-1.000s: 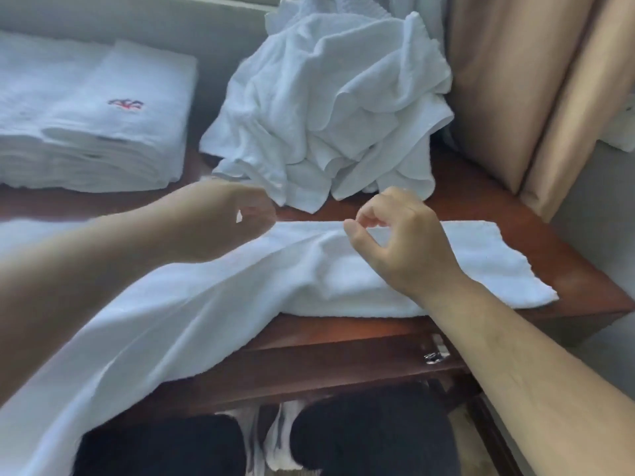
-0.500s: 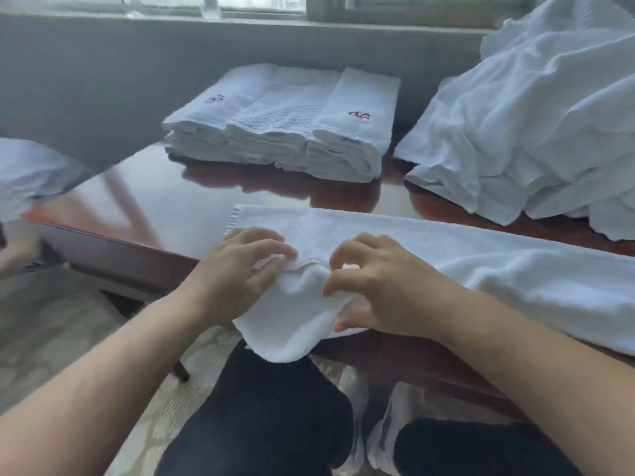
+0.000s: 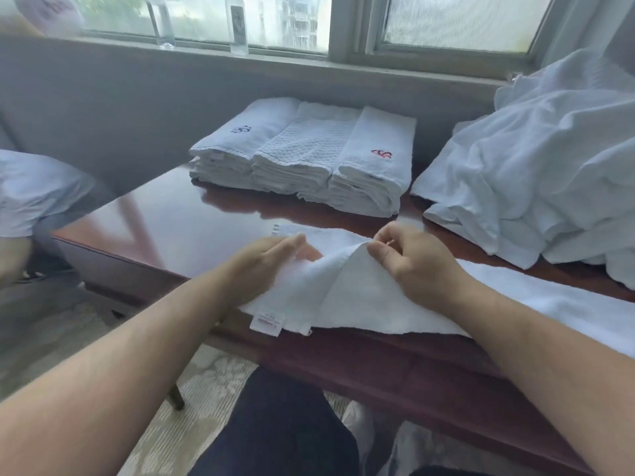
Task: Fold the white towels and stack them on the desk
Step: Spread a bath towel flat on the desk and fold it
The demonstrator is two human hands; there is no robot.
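Nothing really readable here. The tag (image 3: 267,321) on the towel (image 3: 360,297) has a red line of print, too small to make out. Two folded towels (image 3: 302,156) have embroidered marks, maybe logos, illegible.

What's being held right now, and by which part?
The right hand pinches the towel at its raised folded edge; the left hand lies flat on it, gripping nothing.

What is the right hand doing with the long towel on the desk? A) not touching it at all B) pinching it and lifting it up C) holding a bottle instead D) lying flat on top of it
B: the right hand pinches a fold of the towel between thumb and fingers, so the cloth rises in a peak above the desk.
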